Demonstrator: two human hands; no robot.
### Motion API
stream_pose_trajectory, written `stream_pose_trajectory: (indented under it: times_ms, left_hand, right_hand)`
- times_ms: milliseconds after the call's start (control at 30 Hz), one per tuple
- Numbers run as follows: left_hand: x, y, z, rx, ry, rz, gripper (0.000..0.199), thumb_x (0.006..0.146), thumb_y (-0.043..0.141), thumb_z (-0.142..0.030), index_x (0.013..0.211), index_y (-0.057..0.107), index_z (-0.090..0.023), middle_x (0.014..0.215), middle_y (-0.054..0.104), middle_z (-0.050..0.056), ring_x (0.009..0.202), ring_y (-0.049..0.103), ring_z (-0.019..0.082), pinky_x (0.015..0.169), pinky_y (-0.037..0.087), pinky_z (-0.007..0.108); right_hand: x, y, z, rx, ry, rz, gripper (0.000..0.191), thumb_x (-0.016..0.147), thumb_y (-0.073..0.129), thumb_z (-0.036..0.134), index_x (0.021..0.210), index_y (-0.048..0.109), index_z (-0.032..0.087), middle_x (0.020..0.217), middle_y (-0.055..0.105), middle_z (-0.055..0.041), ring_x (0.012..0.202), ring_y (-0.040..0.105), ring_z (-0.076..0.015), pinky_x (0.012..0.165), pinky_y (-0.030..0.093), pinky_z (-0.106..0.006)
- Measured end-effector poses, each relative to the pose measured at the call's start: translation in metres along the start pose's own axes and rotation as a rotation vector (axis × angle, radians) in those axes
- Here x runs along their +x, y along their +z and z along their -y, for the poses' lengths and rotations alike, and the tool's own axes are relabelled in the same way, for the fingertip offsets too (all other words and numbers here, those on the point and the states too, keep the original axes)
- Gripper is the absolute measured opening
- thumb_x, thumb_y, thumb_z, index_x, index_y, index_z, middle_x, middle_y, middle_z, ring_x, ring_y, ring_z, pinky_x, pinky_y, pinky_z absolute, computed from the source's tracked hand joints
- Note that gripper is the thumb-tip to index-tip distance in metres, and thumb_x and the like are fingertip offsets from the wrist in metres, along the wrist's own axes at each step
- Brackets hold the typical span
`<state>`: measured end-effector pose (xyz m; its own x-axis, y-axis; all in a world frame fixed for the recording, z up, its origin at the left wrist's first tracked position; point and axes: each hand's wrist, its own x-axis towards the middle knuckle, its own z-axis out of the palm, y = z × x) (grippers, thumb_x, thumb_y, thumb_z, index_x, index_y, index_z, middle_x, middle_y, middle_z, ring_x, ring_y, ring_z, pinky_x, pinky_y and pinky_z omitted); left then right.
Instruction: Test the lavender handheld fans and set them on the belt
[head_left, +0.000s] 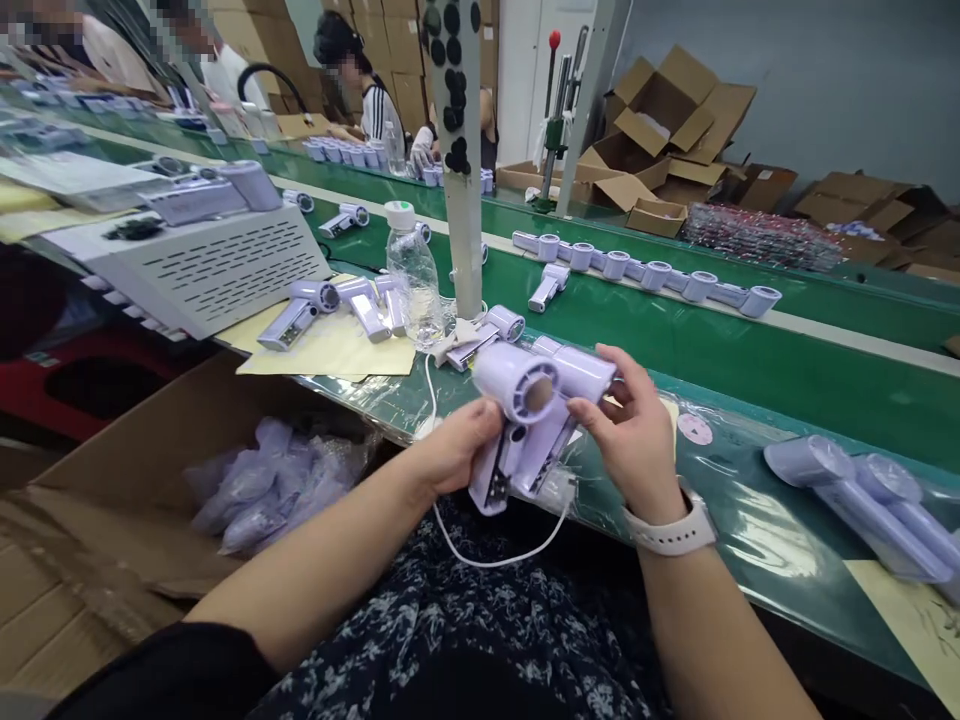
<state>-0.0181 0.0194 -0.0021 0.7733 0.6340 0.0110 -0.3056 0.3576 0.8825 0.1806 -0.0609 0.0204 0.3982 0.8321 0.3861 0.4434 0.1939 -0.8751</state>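
My left hand [454,450] is closed on the front lilac housing [501,375], my right hand [639,445] on the rear lilac housing [589,372], both raised at the green bench [724,500]; I judge this paired handling, calling for steady, separate grips.

Both hands up front, near each other, each closed in a grip. My left forearm [322,555] angles in from lower left, left hand [454,448] with its thumb [489,415] on the near side and fingers mostly hidden. Right forearm [720,620] rises from lower right, right hand [641,440] with thumb [589,415] and bent index finger [626,365] pointing inward, other fingers curled.
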Motion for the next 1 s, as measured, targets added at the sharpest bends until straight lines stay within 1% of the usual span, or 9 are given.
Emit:
stream_pose_trajectory:
  times_ms: [67, 133, 233, 300, 367, 500, 667, 867, 1000]
  left_hand:
    - [0.000, 0.010, 0.012, -0.119, -0.003, 0.078, 0.067, 0.066, 0.079, -0.076, 0.100, 0.074, -0.018, 0.095, 0.078, 0.009, 0.094, 0.074, 0.026, 0.085, 0.059, 0.035]
    - [-0.002, 0.012, 0.015, -0.199, 0.033, 0.035, 0.066, 0.068, 0.080, -0.073, 0.108, 0.075, -0.021, 0.105, 0.079, 0.008, 0.102, 0.074, 0.025, 0.092, 0.059, 0.035]
    - [-0.004, 0.005, 0.005, -0.227, 0.121, -0.063, 0.061, 0.068, 0.081, -0.073, 0.099, 0.076, -0.021, 0.105, 0.080, 0.006, 0.107, 0.074, 0.025, 0.095, 0.059, 0.033]
    - [-0.004, 0.003, -0.004, -0.216, 0.176, -0.091, 0.062, 0.067, 0.078, -0.076, 0.089, 0.075, -0.019, 0.100, 0.079, 0.007, 0.112, 0.073, 0.029, 0.098, 0.059, 0.036]
    - [-0.004, 0.005, -0.012, -0.221, 0.217, -0.110, 0.064, 0.067, 0.075, -0.080, 0.086, 0.073, -0.019, 0.096, 0.078, 0.007, 0.116, 0.071, 0.033, 0.100, 0.058, 0.041]
    - [-0.004, 0.017, -0.018, -0.240, 0.256, -0.129, 0.072, 0.062, 0.069, -0.090, 0.081, 0.067, -0.021, 0.091, 0.076, 0.007, 0.118, 0.069, 0.038, 0.098, 0.060, 0.048]
    - [-0.009, 0.029, -0.018, -0.246, 0.282, -0.170, 0.074, 0.066, 0.060, -0.094, 0.077, 0.059, -0.022, 0.101, 0.076, 0.008, 0.103, 0.073, 0.034, 0.084, 0.062, 0.047]
    - [-0.011, 0.032, -0.019, -0.238, 0.244, -0.156, 0.077, 0.063, 0.057, -0.098, 0.070, 0.052, -0.021, 0.096, 0.074, 0.010, 0.108, 0.070, 0.034, 0.086, 0.061, 0.046]
    - [-0.009, 0.029, -0.015, -0.218, 0.262, -0.165, 0.078, 0.061, 0.058, -0.099, 0.068, 0.053, -0.021, 0.096, 0.074, 0.012, 0.114, 0.067, 0.035, 0.088, 0.060, 0.046]
  right_hand:
    - [-0.010, -0.002, 0.012, 0.066, 0.013, 0.081, 0.068, 0.087, 0.073, 0.056, 0.146, 0.051, 0.030, 0.137, 0.059, -0.0128, 0.107, 0.064, -0.0273, 0.081, 0.061, -0.042]
    - [-0.022, -0.011, 0.016, 0.079, 0.057, 0.144, 0.062, 0.093, 0.062, 0.061, 0.145, 0.050, 0.028, 0.135, 0.060, -0.0138, 0.102, 0.066, -0.0273, 0.077, 0.060, -0.043]
    - [-0.046, -0.022, 0.011, -0.272, 0.148, 0.149, 0.036, 0.093, 0.060, 0.056, 0.105, 0.066, 0.022, 0.110, 0.065, -0.0129, 0.092, 0.064, -0.0300, 0.077, 0.056, -0.049]
    - [-0.062, -0.016, 0.004, -0.503, 0.176, 0.170, 0.026, 0.088, 0.065, 0.045, 0.078, 0.059, 0.021, 0.098, 0.063, -0.0135, 0.093, 0.061, -0.0338, 0.082, 0.052, -0.053]
    - [-0.075, -0.002, -0.001, -0.523, 0.171, 0.200, 0.021, 0.088, 0.059, 0.036, 0.073, 0.053, 0.022, 0.095, 0.063, -0.0153, 0.096, 0.060, -0.0360, 0.084, 0.050, -0.054]
    - [-0.086, 0.019, 0.008, -0.337, 0.173, 0.282, 0.023, 0.098, 0.044, 0.035, 0.086, 0.059, 0.022, 0.076, 0.067, -0.0070, 0.074, 0.064, -0.0250, 0.069, 0.052, -0.039]
    - [-0.083, 0.025, 0.035, 0.195, 0.275, 0.481, 0.019, 0.093, 0.059, 0.035, 0.089, 0.072, 0.021, 0.063, 0.070, -0.0002, 0.061, 0.066, -0.0177, 0.060, 0.051, -0.027]
    - [-0.088, 0.042, 0.041, 0.319, 0.224, 0.489, 0.025, 0.094, 0.065, 0.033, 0.076, 0.074, 0.020, 0.057, 0.067, 0.0000, 0.058, 0.063, -0.0158, 0.061, 0.048, -0.027]
    - [-0.101, 0.054, 0.040, 0.429, 0.306, 0.392, 0.039, 0.100, 0.061, 0.048, 0.075, 0.067, 0.019, 0.049, 0.054, 0.0035, 0.046, 0.054, -0.0132, 0.051, 0.042, -0.025]
